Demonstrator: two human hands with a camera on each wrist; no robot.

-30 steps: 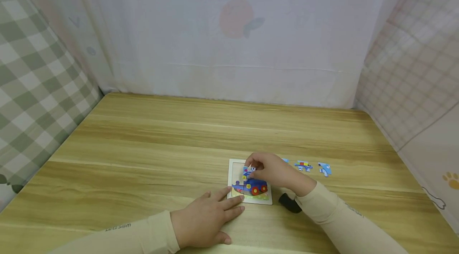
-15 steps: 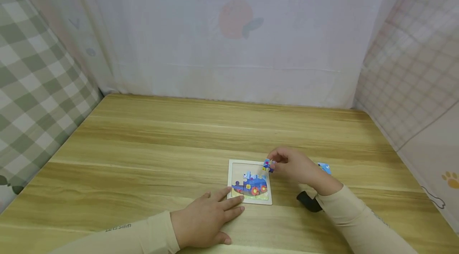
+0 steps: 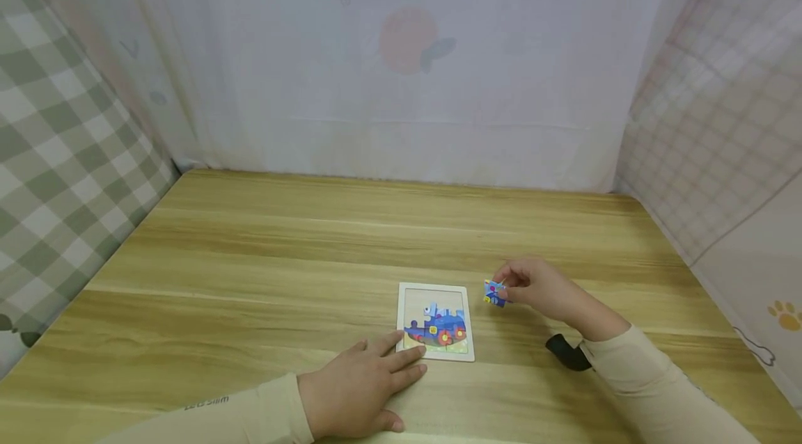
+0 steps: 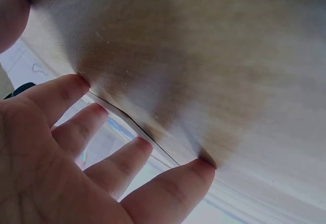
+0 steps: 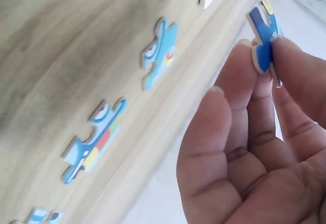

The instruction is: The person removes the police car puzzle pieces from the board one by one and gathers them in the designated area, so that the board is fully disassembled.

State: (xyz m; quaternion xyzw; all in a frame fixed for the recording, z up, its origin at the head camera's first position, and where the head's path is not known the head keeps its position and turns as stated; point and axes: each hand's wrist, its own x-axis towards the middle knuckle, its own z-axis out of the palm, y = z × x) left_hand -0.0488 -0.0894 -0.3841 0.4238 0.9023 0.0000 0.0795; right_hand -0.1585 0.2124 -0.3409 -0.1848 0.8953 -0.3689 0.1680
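Observation:
My right hand (image 3: 546, 296) pinches a blue jigsaw piece (image 3: 493, 293) between thumb and fingers, lifted above the table just right of the puzzle tray. The same piece (image 5: 265, 40) appears edge-on in the right wrist view. A white-rimmed puzzle tray (image 3: 471, 333) holds a partly assembled picture of a blue vehicle with red and yellow wheels; its upper and left parts show bare backing. With fingers spread and straight, my left hand (image 3: 360, 388) rests on the table, its fingertips on the tray's lower left corner. The left wrist view shows those fingers (image 4: 119, 165) close up.
Loose jigsaw pieces lie in a row on the wooden table (image 3: 282, 256): one (image 5: 160, 55), another (image 5: 94, 142) and a third (image 5: 41, 216) partly cut off; my right hand hides them in the head view. A black object (image 3: 567, 353) sits at my right wrist. Cloth (image 3: 401, 96) hangs behind.
My right hand has moved right, from over the tray to beside it, taking the blue jigsaw piece out of the picture. The left hand has stayed in place.

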